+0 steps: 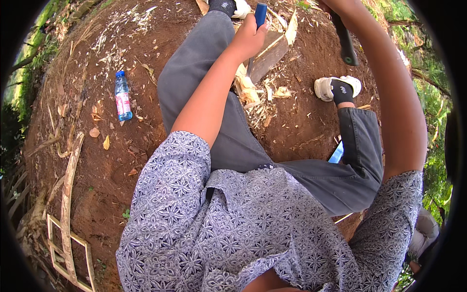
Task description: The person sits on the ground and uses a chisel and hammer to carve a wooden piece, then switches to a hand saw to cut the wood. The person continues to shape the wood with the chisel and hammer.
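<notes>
Wood slab (pixel 268 57) stands tilted on the dirt at far centre, between the person's two feet, pale split face up, long edge running up-right. Left hand (pixel 249 36) sits right at its upper left end, fingers curled tight around a blue handle (pixel 260 13) that sticks up out of the fist; what is on the lower end of that handle is hidden behind the hand. Right hand (pixel 335 6) is at the far top edge, mostly cut off by the frame; it grips a dark handle (pixel 346 44) that hangs down and right of the slab, apart from it. Finger state on that hand: cannot tell, only the wrist side shows. Pale wood chips (pixel 253 95) are piled on the ground just near of the slab, more splinters scattered around. Right foot in a white shoe (pixel 327 86) with dark sock is planted to the right of the slab; left foot is at the far top edge by the left hand. Grey trousers (pixel 228 136) run from both knees back to the near side, patterned blue-grey shirt (pixel 243 228) fills the near foreground. A flat blue thing (pixel 336 153) peeks out under the right knee. Clear plastic bottle (pixel 122 96) with blue cap lies well left on red-brown soil (pixel 97 160). Bamboo frame (pixel 68 233) lies at near left.
</notes>
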Demonstrator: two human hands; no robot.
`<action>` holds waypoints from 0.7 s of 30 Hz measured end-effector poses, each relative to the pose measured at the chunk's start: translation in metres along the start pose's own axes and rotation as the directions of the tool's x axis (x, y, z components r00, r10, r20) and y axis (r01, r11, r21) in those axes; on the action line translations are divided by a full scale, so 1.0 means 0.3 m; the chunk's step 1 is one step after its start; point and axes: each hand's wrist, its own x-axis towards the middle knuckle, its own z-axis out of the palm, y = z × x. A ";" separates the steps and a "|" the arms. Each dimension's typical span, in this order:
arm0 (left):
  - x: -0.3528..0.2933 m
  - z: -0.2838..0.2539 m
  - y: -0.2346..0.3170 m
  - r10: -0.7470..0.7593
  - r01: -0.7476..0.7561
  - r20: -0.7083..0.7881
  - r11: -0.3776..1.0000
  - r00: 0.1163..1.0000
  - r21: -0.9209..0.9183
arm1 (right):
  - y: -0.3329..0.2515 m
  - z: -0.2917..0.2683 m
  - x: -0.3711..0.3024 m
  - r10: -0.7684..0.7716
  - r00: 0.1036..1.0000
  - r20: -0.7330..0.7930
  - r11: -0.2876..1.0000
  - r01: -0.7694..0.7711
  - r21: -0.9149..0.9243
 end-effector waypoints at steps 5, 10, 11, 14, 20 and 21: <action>-0.002 0.000 0.028 -0.082 0.083 0.028 0.996 0.996 -0.020 | 0.249 0.059 0.114 -0.234 0.955 0.180 0.822 0.294 -0.488; 0.001 0.009 0.019 -0.040 0.040 0.028 0.999 0.999 -0.019 | 0.129 0.048 0.047 -0.021 0.999 0.036 0.993 0.025 -0.115; 0.003 0.018 0.045 -0.043 0.043 0.063 0.999 0.997 -0.005 | 0.238 0.087 0.090 -0.051 0.996 0.073 0.973 0.066 -0.222; 0.010 -0.004 -0.010 -0.035 0.035 0.011 0.998 0.999 -0.042 | 0.239 0.046 0.180 -0.120 0.991 0.061 0.977 0.129 -0.173; 0.004 -0.002 0.027 -0.097 0.100 0.053 0.993 0.994 -0.058 | 0.247 0.079 0.148 -0.020 0.981 0.191 0.939 0.084 -0.333; -0.005 -0.001 0.018 -0.113 0.116 0.035 0.990 0.993 -0.082 | 0.224 0.104 0.157 -0.238 0.971 0.020 0.921 0.233 -0.313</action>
